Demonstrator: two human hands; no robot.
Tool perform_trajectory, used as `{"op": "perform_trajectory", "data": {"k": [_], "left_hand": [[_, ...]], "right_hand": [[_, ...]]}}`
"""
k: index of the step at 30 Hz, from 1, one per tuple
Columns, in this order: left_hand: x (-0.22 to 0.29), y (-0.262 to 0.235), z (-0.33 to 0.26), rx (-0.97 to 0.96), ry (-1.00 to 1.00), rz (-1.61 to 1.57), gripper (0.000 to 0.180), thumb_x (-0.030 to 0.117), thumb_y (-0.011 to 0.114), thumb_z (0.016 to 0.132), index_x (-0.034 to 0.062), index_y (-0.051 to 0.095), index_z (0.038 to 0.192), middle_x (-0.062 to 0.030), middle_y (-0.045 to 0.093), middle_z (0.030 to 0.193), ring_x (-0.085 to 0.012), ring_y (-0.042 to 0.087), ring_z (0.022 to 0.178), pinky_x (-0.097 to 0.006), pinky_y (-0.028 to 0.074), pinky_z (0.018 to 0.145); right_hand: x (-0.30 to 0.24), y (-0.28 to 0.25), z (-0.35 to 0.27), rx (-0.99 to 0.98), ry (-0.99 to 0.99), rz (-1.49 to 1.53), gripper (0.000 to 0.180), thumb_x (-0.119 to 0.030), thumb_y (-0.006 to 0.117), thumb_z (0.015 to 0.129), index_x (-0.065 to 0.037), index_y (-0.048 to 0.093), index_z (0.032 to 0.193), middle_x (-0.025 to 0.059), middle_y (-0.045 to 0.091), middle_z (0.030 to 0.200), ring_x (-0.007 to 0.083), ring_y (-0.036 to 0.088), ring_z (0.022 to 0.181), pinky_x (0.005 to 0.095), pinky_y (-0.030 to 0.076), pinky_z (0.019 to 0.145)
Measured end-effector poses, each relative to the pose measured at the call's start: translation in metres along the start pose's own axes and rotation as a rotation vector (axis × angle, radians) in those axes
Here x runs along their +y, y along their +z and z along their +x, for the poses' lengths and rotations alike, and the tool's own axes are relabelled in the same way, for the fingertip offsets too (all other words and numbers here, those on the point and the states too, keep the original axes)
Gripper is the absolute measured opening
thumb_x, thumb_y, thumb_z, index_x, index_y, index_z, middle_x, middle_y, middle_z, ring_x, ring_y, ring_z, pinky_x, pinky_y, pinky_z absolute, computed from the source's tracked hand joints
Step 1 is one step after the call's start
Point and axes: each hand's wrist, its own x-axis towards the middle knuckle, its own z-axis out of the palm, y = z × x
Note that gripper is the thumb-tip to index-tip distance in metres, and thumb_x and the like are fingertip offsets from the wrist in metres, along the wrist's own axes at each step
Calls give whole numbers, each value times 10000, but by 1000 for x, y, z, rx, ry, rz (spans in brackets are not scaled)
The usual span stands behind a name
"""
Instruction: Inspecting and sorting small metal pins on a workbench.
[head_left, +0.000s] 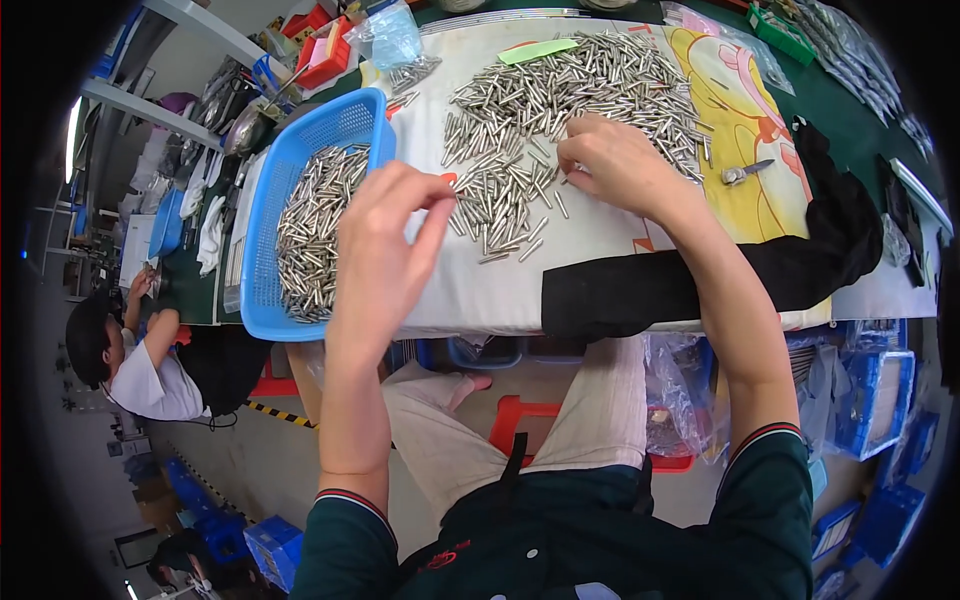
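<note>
Many short, shiny metal pins point(590, 80) lie heaped on a cloth-covered table, with a smaller spread of them drawn nearer to me. My left hand point(385, 240) hovers between this spread and a blue plastic basket point(262, 230). Its thumb and forefinger are pinched together; whatever may be between them is too small to make out. Inside the basket lie more metal pins point(318, 230). At the near side of the heap, my right hand point(615, 165) bends down with its fingers curled together, and its fingertips are partly hidden.
A black sleeve-like cloth point(640, 290) lies along the table's front edge under my right forearm. A small knife-like tool point(745, 172) rests to the right. A green paper strip point(537, 50) sits on the heap. Another person point(150, 370) works at the left.
</note>
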Motion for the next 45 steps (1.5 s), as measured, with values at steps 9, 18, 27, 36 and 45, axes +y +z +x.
{"op": "perform_trajectory", "data": {"k": [9,18,27,36,45], "left_hand": [[-13,86,25,-102,357,119,171,-40,616,685,18,640,843,-85,556,773,-247,551,783,-358,454,689],[-14,97,29,-300,471,161,230,-24,573,656,36,635,870,-77,569,824,-238,549,803,-351,457,718],[-19,92,31,-274,514,149,94,36,628,685,37,609,776,-52,538,781,-222,538,805,-339,459,727],[-21,95,39,-324,627,237,81,79,645,699,43,591,746,-52,519,770,-216,517,760,-329,447,686],[-6,82,29,-217,575,185,120,24,620,699,23,523,769,-91,519,753,-245,526,749,-355,439,674]], "right_hand": [[6,-4,5,-61,82,86,77,-67,574,685,-3,581,726,138,609,840,301,577,812,401,466,694],[13,20,6,262,-9,85,114,-108,563,740,-9,611,770,128,586,759,308,577,777,396,461,694],[8,21,10,36,312,259,168,-209,642,677,-44,627,701,106,625,661,274,612,654,363,476,607],[-5,-5,8,-120,450,52,200,-189,691,654,-38,655,779,132,659,782,292,643,792,390,504,677],[-7,-5,0,-89,279,-91,131,-125,634,639,-30,651,728,150,640,729,315,638,727,400,505,614]]}}
